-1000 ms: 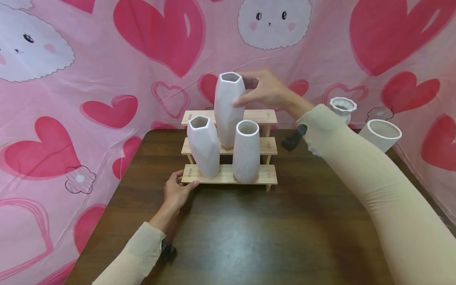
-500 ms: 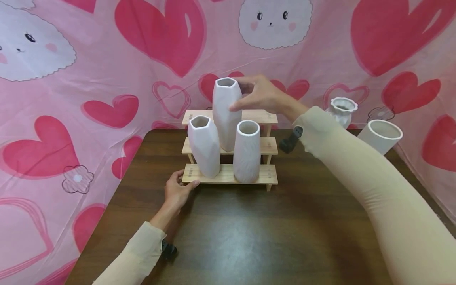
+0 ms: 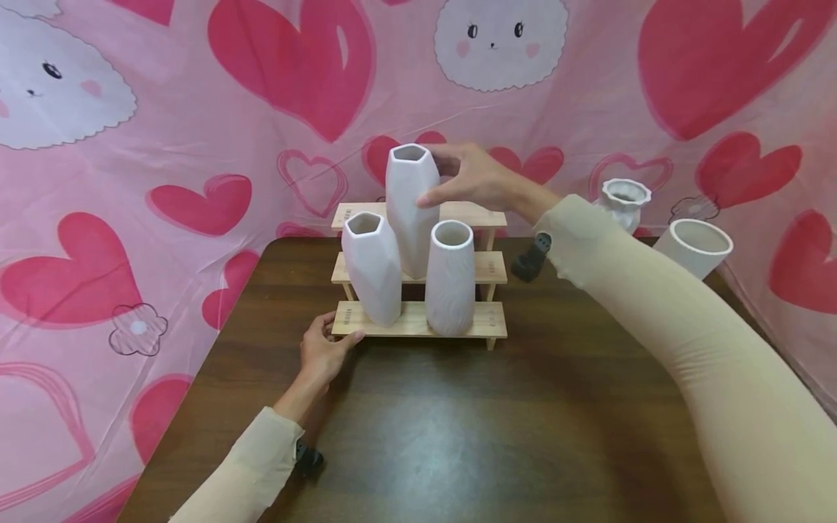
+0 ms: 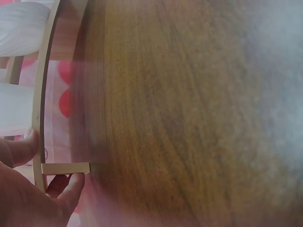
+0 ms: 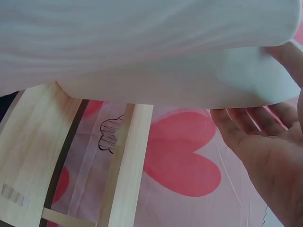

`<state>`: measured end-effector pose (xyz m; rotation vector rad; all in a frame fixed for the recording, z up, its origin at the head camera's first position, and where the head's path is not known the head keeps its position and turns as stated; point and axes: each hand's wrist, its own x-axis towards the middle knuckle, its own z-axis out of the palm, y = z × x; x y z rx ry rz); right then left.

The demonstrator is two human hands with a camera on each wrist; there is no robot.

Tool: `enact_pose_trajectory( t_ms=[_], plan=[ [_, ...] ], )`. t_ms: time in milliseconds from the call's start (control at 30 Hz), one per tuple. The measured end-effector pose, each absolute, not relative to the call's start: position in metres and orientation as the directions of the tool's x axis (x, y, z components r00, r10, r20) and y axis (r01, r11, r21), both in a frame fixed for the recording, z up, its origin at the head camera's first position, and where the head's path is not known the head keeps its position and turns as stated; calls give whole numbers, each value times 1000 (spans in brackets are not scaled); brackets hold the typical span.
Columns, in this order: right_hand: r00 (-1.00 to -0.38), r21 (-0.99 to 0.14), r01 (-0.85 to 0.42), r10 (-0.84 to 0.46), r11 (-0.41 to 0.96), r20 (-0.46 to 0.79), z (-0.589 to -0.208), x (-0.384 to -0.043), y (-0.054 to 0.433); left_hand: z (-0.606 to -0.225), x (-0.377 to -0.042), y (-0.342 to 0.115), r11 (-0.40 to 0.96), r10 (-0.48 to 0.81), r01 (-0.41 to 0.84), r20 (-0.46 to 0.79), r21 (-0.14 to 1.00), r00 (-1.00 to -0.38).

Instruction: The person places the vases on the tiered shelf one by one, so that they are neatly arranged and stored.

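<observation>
tall vase (image 3: 410,207) behind two front vases (image 3: 451,283)

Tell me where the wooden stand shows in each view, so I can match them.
Head: wooden stand in the middle of the picture.
Left wrist: stand along the left side, gripped by the left hand.
Right wrist: stand at lower left.
Shared landmark: pink heart backdrop, in all three.

See a tall white faceted vase (image 3: 410,207), five-sided at the mouth, upright on the middle tier (image 3: 490,266) — about midway between the side edges — of a pale wooden three-step stand (image 3: 489,318) set near the far edge of the dark table (image 3: 418,436), toward the far left corner.
</observation>
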<state>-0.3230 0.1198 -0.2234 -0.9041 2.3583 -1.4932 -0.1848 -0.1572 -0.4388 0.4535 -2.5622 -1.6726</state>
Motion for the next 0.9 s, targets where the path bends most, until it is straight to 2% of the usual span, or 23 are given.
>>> enact_pose_trajectory(
  t_ms=[133,267,467,800,900],
  plan=[
    [-767,-879,-391,-625,274,147,-222,-322,121,-439,-185,-157,372,-271,-226,-127,900,-954],
    [-753,-869,-433,-625,240,203,-216,-319,127,-439,-187,-157,374,-274,-225,-125,899,-954],
    [-772,-866,-454,-579,211,264,-210,-315,142,-438,-189,-158,379,-278,-223,-119,898,-953],
    [-849,-809,-429,-485,401,209,-219,-301,180,-439,-190,-157,380,-267,-226,-127,897,-955],
    [-866,-813,-407,-458,417,199,-222,-296,191,-439,-189,-158,379,-268,-226,-127,897,-955]
  ],
)
